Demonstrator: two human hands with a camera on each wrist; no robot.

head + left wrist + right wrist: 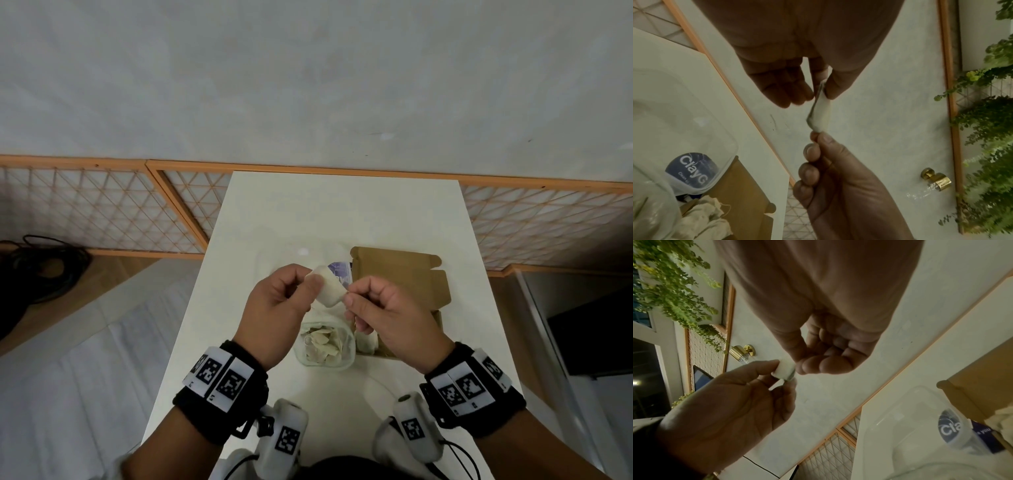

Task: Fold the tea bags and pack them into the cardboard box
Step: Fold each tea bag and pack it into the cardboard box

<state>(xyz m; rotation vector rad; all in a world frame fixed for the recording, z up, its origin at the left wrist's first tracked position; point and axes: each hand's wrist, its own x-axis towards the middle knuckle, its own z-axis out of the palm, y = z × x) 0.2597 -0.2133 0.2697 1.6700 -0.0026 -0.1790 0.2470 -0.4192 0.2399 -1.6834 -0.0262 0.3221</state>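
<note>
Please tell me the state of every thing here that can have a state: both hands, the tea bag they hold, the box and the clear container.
left hand: pinches one end of the tea bag
right hand: pinches the other end
tea bag: held in the air between both hands, above the table
cardboard box: open, lid flap raised, some tea bags inside
clear container: open, loose tea bags inside

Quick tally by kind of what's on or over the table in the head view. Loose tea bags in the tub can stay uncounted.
Hands: 2, left hand and right hand
Tea bag held between them: 1, tea bag
Cardboard box: 1, cardboard box
Clear tub of tea bags: 1, tub
Clear lid with blue label: 1, lid
Total: 6
</note>
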